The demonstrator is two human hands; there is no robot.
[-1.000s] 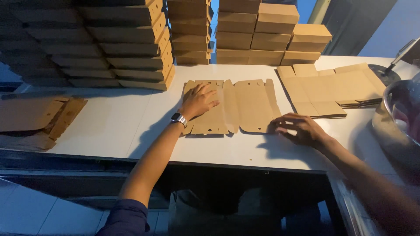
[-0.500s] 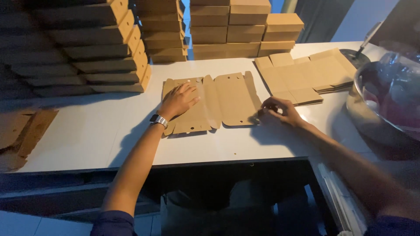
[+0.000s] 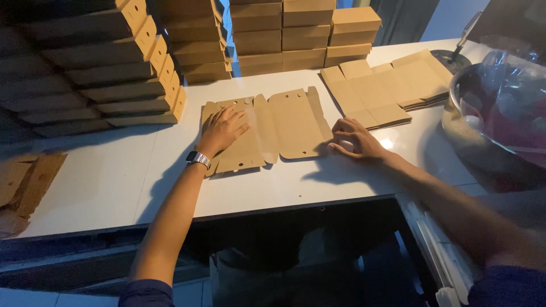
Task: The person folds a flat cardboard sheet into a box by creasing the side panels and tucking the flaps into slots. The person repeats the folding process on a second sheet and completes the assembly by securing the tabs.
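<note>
Pressing flat, fingers spread, on the left panel of the flat cardboard blank [image 3: 267, 131]: the left hand [image 3: 223, 129], gripping nothing, wristwatch [image 3: 198, 158] just behind it. Curling at the blank's right edge, fingertips touching or pinching the end flap: the right hand [image 3: 352, 138], half closed; whether actually lifting the flap or only resting against it, hard to tell in this dim light.

Lying unfolded on the white table [image 3: 114, 170], straight ahead between both hands: the blank itself, creases running front to back, small round holes along its borders.

Just right of the blank, fanning out: a pile of further flat blanks [image 3: 381, 88]. Behind the blank and off to its left, rising in columns: stacks of folded boxes [image 3: 114, 74]. Farther right than the blank pile: a metal bowl [image 3: 483, 131] holding something in clear wrap.

Judging the step as a flap fold: keeping the left palm weighting the panel close to the crease, bending along the scored line only, and drawing the flap up evenly to avoid a crooked corner.
</note>
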